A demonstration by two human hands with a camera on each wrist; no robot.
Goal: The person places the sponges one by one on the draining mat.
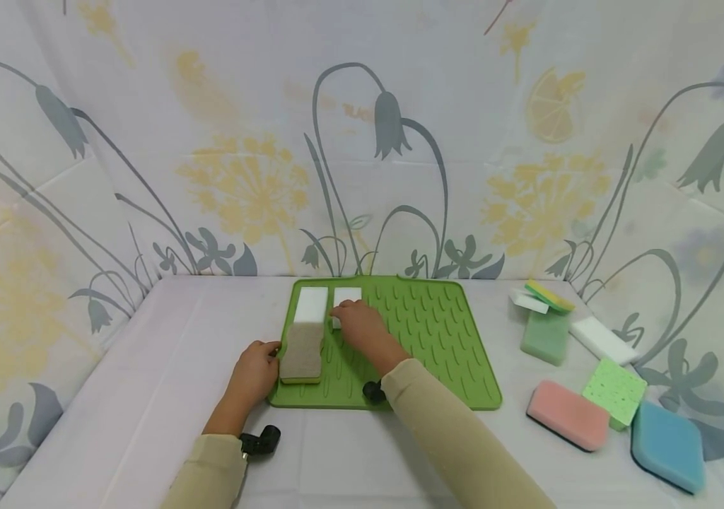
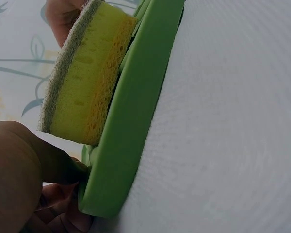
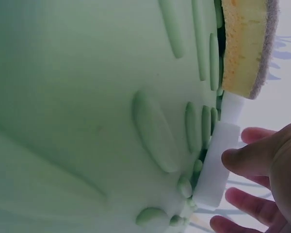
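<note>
A green ridged mat (image 1: pixel 425 346) lies on the table. My left hand (image 1: pixel 255 373) grips its left edge, the thumb over the rim and the fingers (image 2: pixel 53 213) low at its side. Just beside that hand, on the mat, sits a yellow sponge (image 2: pixel 80 82) with a beige scouring face on top. Behind it lies a white sponge block (image 1: pixel 311 304). Further right, my right hand (image 1: pixel 365 331) holds a second white sponge block (image 3: pixel 217 165) between thumb and index finger, low over the mat; its other fingers are spread.
To the right of the mat lie several more sponges: a pink one (image 1: pixel 568 416), a blue one (image 1: pixel 667 445), a light green one (image 1: pixel 615 390), a dull green one (image 1: pixel 545 336), a white block (image 1: pixel 602 341) and a yellow-green pad (image 1: pixel 549 295) leaning on a small white piece (image 1: pixel 527 300). A patterned cloth hangs behind.
</note>
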